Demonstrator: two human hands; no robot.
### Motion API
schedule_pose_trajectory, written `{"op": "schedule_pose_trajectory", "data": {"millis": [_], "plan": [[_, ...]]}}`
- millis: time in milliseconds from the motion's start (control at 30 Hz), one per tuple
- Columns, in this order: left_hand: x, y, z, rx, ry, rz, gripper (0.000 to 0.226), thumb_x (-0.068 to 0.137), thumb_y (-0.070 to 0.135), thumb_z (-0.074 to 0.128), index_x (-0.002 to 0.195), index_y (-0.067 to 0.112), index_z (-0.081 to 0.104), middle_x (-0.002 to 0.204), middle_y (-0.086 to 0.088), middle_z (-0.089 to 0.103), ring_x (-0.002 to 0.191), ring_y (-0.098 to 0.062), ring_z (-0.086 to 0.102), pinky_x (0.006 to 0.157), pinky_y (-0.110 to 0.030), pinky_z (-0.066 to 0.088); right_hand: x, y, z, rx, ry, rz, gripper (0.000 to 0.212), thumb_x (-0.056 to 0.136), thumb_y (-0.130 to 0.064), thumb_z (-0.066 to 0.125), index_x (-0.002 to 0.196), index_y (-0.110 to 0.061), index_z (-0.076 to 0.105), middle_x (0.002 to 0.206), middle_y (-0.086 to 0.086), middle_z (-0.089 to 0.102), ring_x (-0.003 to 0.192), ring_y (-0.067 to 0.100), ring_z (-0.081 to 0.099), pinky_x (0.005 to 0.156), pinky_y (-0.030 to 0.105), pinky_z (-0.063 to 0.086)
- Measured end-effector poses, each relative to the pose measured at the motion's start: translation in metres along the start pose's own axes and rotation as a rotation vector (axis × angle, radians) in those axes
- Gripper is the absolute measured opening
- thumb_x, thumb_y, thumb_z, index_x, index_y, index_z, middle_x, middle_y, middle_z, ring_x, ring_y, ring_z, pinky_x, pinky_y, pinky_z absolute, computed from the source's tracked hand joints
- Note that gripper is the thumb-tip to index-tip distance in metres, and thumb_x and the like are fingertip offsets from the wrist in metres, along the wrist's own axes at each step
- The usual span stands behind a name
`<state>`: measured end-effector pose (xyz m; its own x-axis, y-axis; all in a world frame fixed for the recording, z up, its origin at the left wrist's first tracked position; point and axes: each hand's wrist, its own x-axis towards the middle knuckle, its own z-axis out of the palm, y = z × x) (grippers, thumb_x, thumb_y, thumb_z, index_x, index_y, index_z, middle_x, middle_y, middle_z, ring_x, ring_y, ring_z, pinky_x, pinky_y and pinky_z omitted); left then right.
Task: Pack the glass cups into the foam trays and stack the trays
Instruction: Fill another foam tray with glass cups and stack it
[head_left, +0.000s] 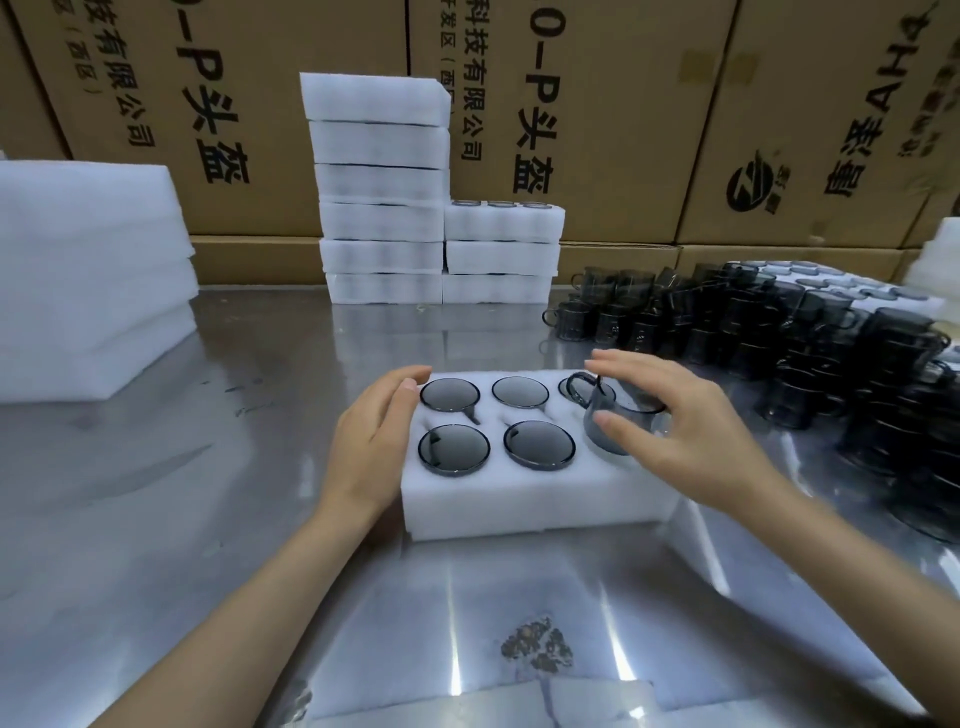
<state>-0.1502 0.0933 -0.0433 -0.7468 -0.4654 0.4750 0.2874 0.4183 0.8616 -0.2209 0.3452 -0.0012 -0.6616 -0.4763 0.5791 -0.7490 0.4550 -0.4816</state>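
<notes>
Now right hand grips glass cup over foam tray; left hand flat, steadying tray edge.

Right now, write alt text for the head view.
A person's right hand lowers a dark glass cup into the last open slot of a white foam tray holding five cups, while the left hand steadies the tray's left edge. Filled trays are stacked behind; loose cups crowd the right.

You're at a packing bench in a warehouse — printed cardboard cartons walled up behind a steel table, filled foam trays stacked in columns, and loose smoked-glass cups massed to your right.
</notes>
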Motion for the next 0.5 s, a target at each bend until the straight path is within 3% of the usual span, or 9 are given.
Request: {"op": "schedule_pose_trajectory", "data": {"millis": [167, 400, 500], "plan": [[-0.002, 0.001, 0.0, 0.021, -0.009, 0.001, 0.039, 0.088, 0.037, 0.038, 0.108, 0.021, 0.067, 0.108, 0.017, 0.066, 0.101, 0.007, 0.055, 0.083, -0.005, 0.039, -0.01, -0.003, 0.0, -0.058, -0.023, 0.002, 0.041, 0.082, -0.022, 0.07, 0.122, -0.03, 0.062, 0.125, -0.019, 0.057, 0.121, 0.008, 0.051, 0.101, 0.042, 0.043], [-0.003, 0.003, 0.0, 0.025, -0.016, -0.004, 0.042, 0.087, 0.039, 0.037, 0.11, 0.021, 0.066, 0.107, 0.018, 0.065, 0.1, 0.009, 0.055, 0.082, -0.004, 0.038, -0.013, -0.004, 0.004, -0.155, -0.006, 0.084, 0.043, 0.079, -0.039, 0.068, 0.122, -0.035, 0.061, 0.124, -0.02, 0.058, 0.115, 0.007, 0.052, 0.096, 0.028, 0.042], [-0.003, 0.004, 0.0, 0.031, -0.017, -0.002, 0.042, 0.087, 0.039, 0.037, 0.109, 0.021, 0.066, 0.107, 0.02, 0.065, 0.101, 0.008, 0.055, 0.083, -0.006, 0.039, -0.016, -0.005, 0.004, -0.167, -0.007, 0.091, 0.044, 0.078, -0.046, 0.067, 0.121, -0.04, 0.06, 0.121, -0.022, 0.058, 0.113, 0.008, 0.052, 0.094, 0.033, 0.045]]}}
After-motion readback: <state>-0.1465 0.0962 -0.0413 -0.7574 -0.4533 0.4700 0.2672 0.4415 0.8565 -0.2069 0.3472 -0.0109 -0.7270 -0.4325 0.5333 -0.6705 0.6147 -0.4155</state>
